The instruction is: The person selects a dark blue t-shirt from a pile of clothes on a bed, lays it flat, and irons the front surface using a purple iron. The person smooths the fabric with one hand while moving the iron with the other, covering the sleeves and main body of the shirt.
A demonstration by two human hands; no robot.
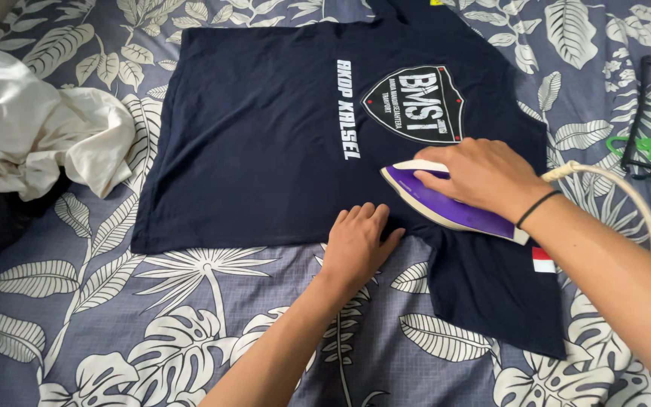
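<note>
Your left hand (357, 243) lies flat, gripping nothing, on the navy cotton T-shirt (265, 143) just beside your right hand (484, 175), clasped on the purple-and-white steam iron (446, 202); keep fingers clear, glide slowly.

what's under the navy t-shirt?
The navy t-shirt lies flat on a blue leaf-print sheet, which shows all around it. Whatever lies beneath the sheet is covered. On top: the purple iron and both hands.

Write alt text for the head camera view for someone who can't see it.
A right hand presses a purple iron on a navy T-shirt spread over a leaf-print sheet; the left hand flattens its hem.
</note>
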